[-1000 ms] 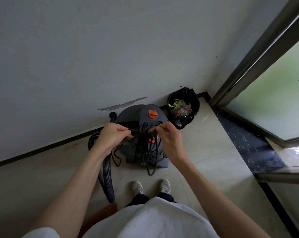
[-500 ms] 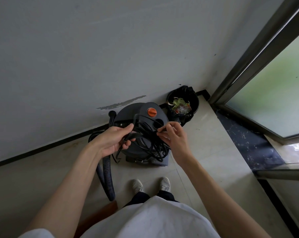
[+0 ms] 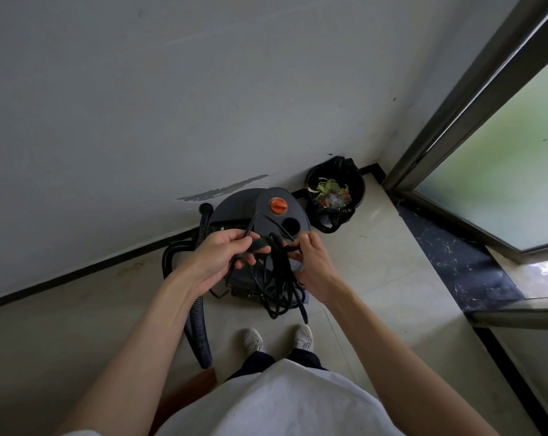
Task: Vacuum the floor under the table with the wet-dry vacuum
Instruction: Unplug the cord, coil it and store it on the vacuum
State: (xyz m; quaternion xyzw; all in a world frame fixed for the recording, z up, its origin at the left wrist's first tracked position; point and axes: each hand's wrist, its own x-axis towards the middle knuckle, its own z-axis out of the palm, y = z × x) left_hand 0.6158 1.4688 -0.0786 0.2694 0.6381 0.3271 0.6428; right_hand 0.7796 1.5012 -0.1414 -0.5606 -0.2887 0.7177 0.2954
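Observation:
The dark grey wet-dry vacuum (image 3: 234, 209) with an orange knob stands on the floor against the wall, just beyond my feet. Its ribbed hose (image 3: 197, 322) curls down its left side to the floor. Above the vacuum I hold its black power cord (image 3: 275, 278), whose loops hang down in a bundle. My left hand (image 3: 216, 259) grips the cord's thick end and some strands. My right hand (image 3: 313, 265) pinches other strands on the bundle's right side.
A black waste bin (image 3: 357, 187) lined with a bag and holding scraps sits in the corner right of the vacuum. A frosted glass door (image 3: 493, 171) with a dark marble threshold (image 3: 455, 262) runs along the right. Something reddish-brown (image 3: 184, 394) shows low by my left leg.
Both hands have lifted the cord bundle off the vacuum's top and drawn it toward me; the loops now hang lower in front of the vacuum.

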